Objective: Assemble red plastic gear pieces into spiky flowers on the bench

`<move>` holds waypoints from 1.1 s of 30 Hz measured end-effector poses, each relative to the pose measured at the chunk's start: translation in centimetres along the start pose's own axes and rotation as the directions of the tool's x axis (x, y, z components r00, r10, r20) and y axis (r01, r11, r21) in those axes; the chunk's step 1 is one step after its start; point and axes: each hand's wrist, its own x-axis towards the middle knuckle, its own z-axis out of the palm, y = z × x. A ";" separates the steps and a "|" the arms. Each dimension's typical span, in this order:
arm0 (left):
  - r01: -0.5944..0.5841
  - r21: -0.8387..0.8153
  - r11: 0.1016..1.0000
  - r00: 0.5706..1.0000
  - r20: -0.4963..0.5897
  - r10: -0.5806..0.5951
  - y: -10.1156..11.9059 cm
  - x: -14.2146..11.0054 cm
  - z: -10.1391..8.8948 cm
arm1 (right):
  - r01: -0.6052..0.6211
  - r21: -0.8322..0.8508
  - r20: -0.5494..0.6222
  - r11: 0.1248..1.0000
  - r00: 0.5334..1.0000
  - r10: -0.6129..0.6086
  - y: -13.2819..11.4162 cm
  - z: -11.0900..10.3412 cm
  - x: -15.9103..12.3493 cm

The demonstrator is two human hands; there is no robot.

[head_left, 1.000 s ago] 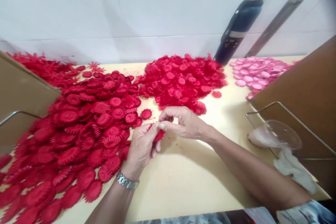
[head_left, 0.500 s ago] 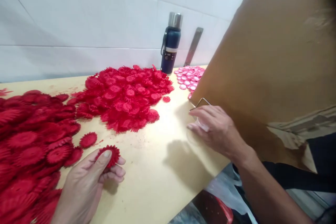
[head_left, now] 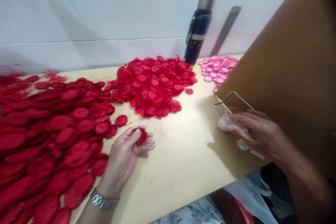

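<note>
My left hand [head_left: 128, 147] pinches a red disc with a notched, petal-like rim [head_left: 141, 136] between thumb and fingers, just above the tabletop. Left of it spreads a large heap of similar dark red discs [head_left: 81, 126]; one loose disc [head_left: 121, 120] lies nearby. Over by the cardboard, my right hand [head_left: 258, 129] is blurred, its fingers bent around something pale and translucent [head_left: 226, 120]. A thin bent metal wire frame [head_left: 233, 93] sticks out beside those fingers. Whether the hand grips the frame itself is hidden.
Beyond my left hand lies a pile of brighter red fringed pieces [head_left: 154, 84]. A blue flask [head_left: 198, 31] and a grey metal strip [head_left: 225, 31] stand by the tiled wall, near pink discs [head_left: 217, 68]. A large cardboard sheet or box [head_left: 291, 63] rises at right.
The view has swung left, so everything appears further right. My left hand still holds the red disc. My right hand sits further from the wire frame's near end, showing more of the frame.
</note>
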 end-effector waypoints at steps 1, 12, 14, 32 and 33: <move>0.007 -0.042 0.999 1.000 0.007 -0.006 0.0 -0.1 0.1 | 0.007 -0.077 -0.011 0.997 1.000 -0.008 -0.1 -0.4 -0.1; 0.169 -0.442 0.881 0.976 0.203 -0.085 0.6 -0.7 0.6 | 0.413 0.497 0.102 0.763 0.845 -0.524 -16.0 7.2 4.4; 0.172 -0.467 0.867 0.981 0.163 -0.106 0.7 -0.7 0.2 | 0.447 0.461 0.181 0.767 0.798 -0.575 -18.2 9.2 4.4; -0.083 -0.567 0.819 0.996 -0.056 0.063 1.5 0.0 -0.6 | 0.326 0.555 -0.048 0.765 0.931 -0.362 -18.1 11.5 10.4; -0.086 -0.582 0.809 0.996 -0.070 0.055 1.4 0.2 -0.6 | 0.332 0.547 -0.023 0.769 0.924 -0.382 -18.3 12.0 10.7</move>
